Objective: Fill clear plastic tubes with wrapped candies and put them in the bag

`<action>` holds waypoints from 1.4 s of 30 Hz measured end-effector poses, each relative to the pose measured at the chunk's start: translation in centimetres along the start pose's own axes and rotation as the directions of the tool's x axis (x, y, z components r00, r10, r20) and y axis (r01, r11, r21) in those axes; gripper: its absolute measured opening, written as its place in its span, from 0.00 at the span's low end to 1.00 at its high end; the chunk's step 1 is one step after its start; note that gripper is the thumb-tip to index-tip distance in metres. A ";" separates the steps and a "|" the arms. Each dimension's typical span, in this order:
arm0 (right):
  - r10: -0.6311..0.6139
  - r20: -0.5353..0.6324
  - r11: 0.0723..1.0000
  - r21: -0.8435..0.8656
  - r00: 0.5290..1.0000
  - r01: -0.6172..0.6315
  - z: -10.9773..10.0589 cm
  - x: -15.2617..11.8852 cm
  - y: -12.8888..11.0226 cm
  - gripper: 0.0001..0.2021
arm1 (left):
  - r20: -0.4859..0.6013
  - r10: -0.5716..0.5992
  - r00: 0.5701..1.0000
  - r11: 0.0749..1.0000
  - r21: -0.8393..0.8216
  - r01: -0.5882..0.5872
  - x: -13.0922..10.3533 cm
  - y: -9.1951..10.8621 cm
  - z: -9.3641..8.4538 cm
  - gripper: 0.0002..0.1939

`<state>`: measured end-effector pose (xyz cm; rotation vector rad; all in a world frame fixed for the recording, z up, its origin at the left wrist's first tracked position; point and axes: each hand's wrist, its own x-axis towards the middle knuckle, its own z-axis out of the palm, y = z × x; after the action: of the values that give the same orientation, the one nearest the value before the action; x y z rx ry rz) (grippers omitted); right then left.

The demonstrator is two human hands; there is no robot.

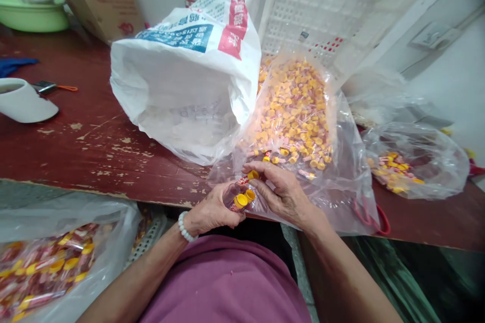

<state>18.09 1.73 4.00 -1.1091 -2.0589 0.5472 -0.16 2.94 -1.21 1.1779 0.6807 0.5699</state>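
Holding clear plastic tubes [231,194], round yellow caps [240,201]

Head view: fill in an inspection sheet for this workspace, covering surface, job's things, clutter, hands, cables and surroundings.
Surface: red table, paint chipped in patches.
Job's things: yellow-capped tubes in hand; many yellow-capped pieces heaped in a clear bag; printed white bag beside them, mouth open.
Clutter: white curved object, blue item and orange cord at left.
Hands: left hand holds the tubes; right hand pinches a yellow cap.
Cables: apparently one by the wall socket, blurred.
Surroundings: white crate, cardboard box, green basin.
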 end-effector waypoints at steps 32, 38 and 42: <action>0.198 0.072 0.944 -0.283 0.978 -0.170 4.8 -2.3 -0.2 0.30 | 0.016 -0.055 0.998 0.917 -0.394 0.057 0.1 -0.4 1.0 0.20; 0.137 0.016 0.988 -0.069 0.990 -0.136 3.5 -2.3 1.7 0.49 | -0.052 -0.051 0.997 0.922 -0.386 0.027 -0.3 -0.6 0.2 0.15; 0.237 -0.066 0.932 -0.267 0.969 -0.246 2.0 -1.3 5.5 0.34 | -0.192 -0.090 0.977 0.959 -0.282 0.033 -0.2 -0.6 -0.2 0.15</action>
<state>20.01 3.48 -1.35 -1.5392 -2.0237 0.3637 -0.38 2.72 -1.79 0.8399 0.7805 0.7144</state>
